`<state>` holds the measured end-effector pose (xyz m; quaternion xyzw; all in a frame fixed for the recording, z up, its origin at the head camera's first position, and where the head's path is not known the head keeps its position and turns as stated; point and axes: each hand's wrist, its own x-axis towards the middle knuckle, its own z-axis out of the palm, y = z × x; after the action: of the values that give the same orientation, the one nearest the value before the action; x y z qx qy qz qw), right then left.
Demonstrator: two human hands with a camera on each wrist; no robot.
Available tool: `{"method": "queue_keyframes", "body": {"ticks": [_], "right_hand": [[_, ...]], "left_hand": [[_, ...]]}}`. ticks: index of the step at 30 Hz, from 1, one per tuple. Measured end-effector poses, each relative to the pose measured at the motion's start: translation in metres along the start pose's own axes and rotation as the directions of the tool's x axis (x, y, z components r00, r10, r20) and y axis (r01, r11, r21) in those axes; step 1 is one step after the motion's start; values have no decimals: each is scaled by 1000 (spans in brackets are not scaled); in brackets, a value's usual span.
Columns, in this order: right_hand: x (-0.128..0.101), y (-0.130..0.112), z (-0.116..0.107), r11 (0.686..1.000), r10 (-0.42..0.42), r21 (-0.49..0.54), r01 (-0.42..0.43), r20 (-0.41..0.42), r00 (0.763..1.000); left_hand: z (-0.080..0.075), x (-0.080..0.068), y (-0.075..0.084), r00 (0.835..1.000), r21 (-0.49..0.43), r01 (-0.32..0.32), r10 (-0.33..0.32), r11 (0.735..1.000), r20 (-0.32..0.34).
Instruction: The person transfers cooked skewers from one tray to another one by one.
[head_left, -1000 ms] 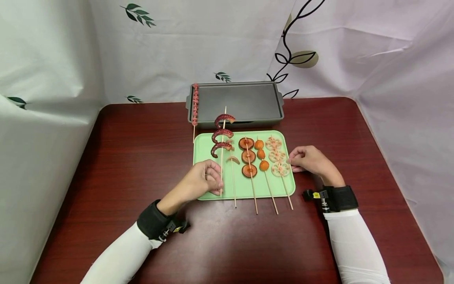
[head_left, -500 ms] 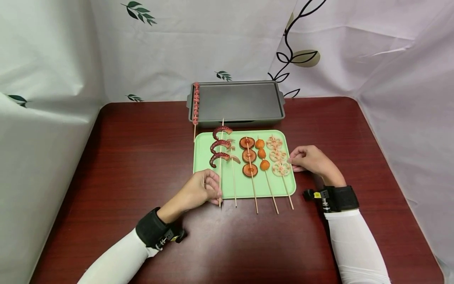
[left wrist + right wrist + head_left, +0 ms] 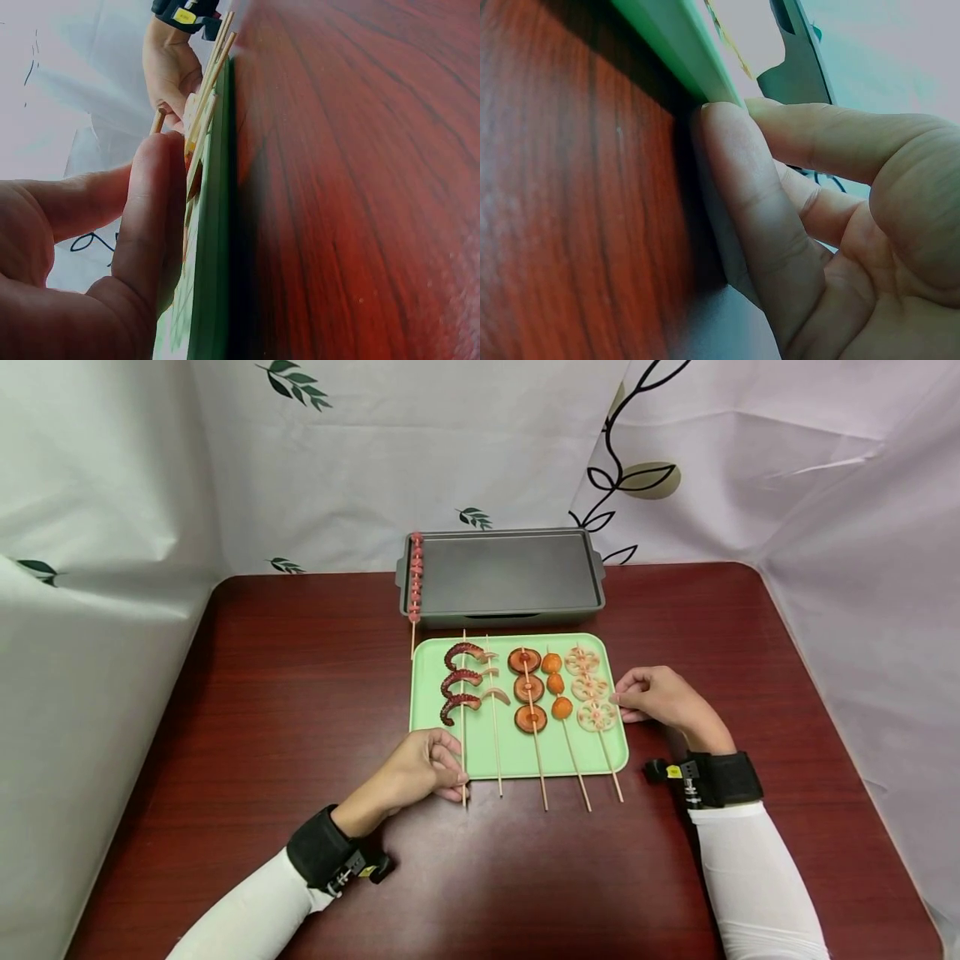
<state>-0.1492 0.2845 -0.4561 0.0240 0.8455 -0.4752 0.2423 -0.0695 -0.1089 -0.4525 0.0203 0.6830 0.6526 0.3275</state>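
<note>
Near its lower end, my left hand [image 3: 422,768] pinches the stick of an octopus-tentacle skewer [image 3: 461,681]. The dark red curled pieces lie over the left part of the light green tray [image 3: 435,727]. Close on its right is a skewer of thin pale slices [image 3: 495,695]. At the tray's right edge my right hand [image 3: 660,697] pinches the rim between thumb and fingers; the right wrist view shows the thumb [image 3: 739,165] against it. Mushroom [image 3: 529,689], orange ball [image 3: 554,684] and lotus root [image 3: 590,687] skewers lie on the tray, their stick ends past its front edge.
Behind the tray stands a grey rectangular grill pan [image 3: 510,572]. A skewer of pink pieces [image 3: 416,577] lies along its left side, its stick reaching over the front. White cloth [image 3: 360,468] hangs behind the dark red wooden table [image 3: 300,677].
My left hand has drawn the tentacle skewer back toward me and a little left, from in front of the pan to over the tray. My right hand has stayed at the tray's rim.
</note>
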Motion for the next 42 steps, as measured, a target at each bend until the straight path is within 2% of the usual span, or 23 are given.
{"method": "queue_keyframes", "body": {"ticks": [6, 19, 26, 32, 42], "right_hand": [[0, 0, 0, 1000, -2, 1, 2, 0, 1000], [1, 2, 0, 1000, 5, 16, -5, -1, 1000], [2, 2, 0, 1000, 7, 6, -7, -2, 1000], [1, 1, 0, 1000, 3, 10, -3, -4, 1000], [2, 2, 0, 1000, 4, 10, -4, -7, 1000]], "left_hand": [[-1, 2, -2, 1000, -29, 17, -18, 999, -18], [-1, 7, -3, 998, -72, 68, -68, 995, 0], [-4, 9, -2, 997, 15, 82, -82, 997, 8], [-7, 11, 0, 998, 99, 62, -64, 993, 18], [-10, 11, 2, 998, 149, 60, -63, 987, 15]]}}
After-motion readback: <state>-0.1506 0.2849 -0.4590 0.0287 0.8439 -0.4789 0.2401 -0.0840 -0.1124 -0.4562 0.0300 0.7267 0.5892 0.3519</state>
